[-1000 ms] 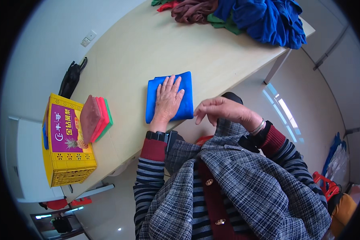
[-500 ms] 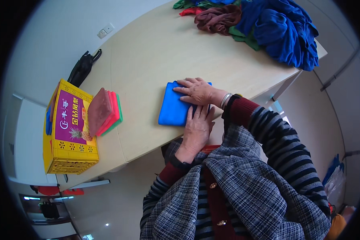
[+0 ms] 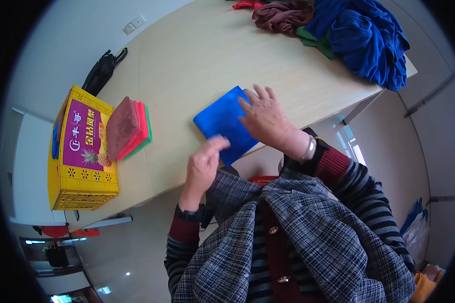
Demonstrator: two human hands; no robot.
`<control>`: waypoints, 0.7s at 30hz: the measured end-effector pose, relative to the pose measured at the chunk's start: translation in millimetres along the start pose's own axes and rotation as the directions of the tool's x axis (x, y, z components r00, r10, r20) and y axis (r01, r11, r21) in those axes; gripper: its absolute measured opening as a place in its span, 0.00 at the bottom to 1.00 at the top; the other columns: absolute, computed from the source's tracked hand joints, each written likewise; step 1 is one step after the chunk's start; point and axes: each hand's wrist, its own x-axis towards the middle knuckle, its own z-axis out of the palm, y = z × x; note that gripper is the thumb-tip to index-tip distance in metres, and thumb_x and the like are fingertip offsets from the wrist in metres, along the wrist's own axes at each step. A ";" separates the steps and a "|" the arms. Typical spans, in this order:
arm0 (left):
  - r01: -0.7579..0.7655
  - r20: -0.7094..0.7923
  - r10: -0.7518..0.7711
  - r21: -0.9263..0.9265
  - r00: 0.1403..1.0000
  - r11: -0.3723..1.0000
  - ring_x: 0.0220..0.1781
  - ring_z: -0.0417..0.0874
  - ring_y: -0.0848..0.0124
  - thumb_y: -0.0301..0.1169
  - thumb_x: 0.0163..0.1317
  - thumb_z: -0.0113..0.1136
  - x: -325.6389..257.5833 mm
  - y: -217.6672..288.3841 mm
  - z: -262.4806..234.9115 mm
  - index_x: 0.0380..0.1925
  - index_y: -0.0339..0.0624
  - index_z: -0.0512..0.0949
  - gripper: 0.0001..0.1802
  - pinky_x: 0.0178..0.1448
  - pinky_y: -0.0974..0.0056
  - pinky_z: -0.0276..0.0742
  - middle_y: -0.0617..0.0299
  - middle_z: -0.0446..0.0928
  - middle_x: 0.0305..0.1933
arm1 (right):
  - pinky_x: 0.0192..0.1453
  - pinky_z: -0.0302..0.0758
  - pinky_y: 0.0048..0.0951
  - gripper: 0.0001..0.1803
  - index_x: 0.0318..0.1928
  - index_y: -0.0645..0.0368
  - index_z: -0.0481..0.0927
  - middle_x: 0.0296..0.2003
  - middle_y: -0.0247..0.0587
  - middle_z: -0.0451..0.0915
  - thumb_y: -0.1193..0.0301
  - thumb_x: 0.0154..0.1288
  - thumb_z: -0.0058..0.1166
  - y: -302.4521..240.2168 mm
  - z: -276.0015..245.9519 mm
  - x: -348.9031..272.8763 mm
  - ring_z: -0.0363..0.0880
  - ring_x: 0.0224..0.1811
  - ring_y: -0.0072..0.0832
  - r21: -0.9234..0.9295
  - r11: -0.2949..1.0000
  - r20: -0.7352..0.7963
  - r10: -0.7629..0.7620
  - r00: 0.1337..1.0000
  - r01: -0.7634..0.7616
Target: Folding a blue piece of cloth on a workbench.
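Note:
A folded blue cloth lies flat near the front edge of a pale wooden table. My right hand rests palm down on the cloth's right part, fingers spread. My left hand is at the cloth's near corner, its thumb and fingers touching the edge. Whether it pinches the cloth is not clear.
A stack of folded cloths, dark red, red and green, lies to the left beside a yellow cardboard box. A heap of unfolded blue, maroon and green cloths sits at the far right. A black object lies at the table's left edge.
My left hand left the top of the cloth and came to its near corner. My right hand moved onto the cloth and now presses on its right part.

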 end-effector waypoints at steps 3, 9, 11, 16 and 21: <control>0.167 -0.220 -0.113 0.245 0.969 0.955 0.76 0.64 0.50 0.35 0.75 0.49 39.2 -14.0 7.6 0.64 0.36 0.73 0.22 0.79 0.49 0.58 0.46 0.67 0.73 | 0.78 0.55 0.49 0.29 0.70 0.56 0.71 0.70 0.48 0.68 0.57 0.74 0.48 -7.6 30.4 36.0 0.60 0.75 0.47 0.011 0.988 -0.368 -0.138 0.920 0.153; 0.279 -0.258 -0.156 0.556 0.953 0.783 0.80 0.58 0.50 0.44 0.77 0.45 47.4 -56.7 35.1 0.73 0.36 0.60 0.32 0.81 0.49 0.51 0.47 0.60 0.77 | 0.80 0.52 0.48 0.29 0.70 0.55 0.71 0.71 0.46 0.67 0.53 0.75 0.43 -8.4 58.9 59.9 0.59 0.77 0.45 0.145 0.971 -0.248 -0.152 0.957 0.192; 0.266 -0.254 -0.139 0.581 0.957 0.769 0.80 0.57 0.52 0.46 0.76 0.45 49.0 -53.8 33.7 0.74 0.37 0.59 0.34 0.81 0.47 0.50 0.47 0.59 0.78 | 0.80 0.51 0.48 0.30 0.70 0.55 0.71 0.71 0.46 0.67 0.53 0.76 0.42 -4.9 61.9 59.7 0.59 0.77 0.45 0.150 0.974 -0.248 -0.130 0.960 0.171; 0.257 -0.275 -0.111 0.580 0.955 0.773 0.80 0.56 0.53 0.48 0.76 0.45 52.6 -50.6 34.8 0.74 0.37 0.59 0.35 0.81 0.45 0.50 0.48 0.59 0.78 | 0.77 0.55 0.48 0.29 0.68 0.55 0.72 0.70 0.45 0.69 0.52 0.76 0.41 2.1 68.2 61.4 0.61 0.75 0.45 0.175 0.982 -0.292 -0.018 0.956 0.072; 0.279 -0.279 -0.131 0.595 0.951 0.754 0.80 0.56 0.53 0.49 0.76 0.44 48.9 -44.3 34.5 0.74 0.37 0.59 0.35 0.81 0.43 0.49 0.47 0.59 0.78 | 0.76 0.57 0.50 0.29 0.69 0.56 0.71 0.69 0.46 0.70 0.54 0.76 0.41 14.1 73.9 60.1 0.62 0.74 0.45 0.215 0.977 -0.304 0.077 0.950 -0.010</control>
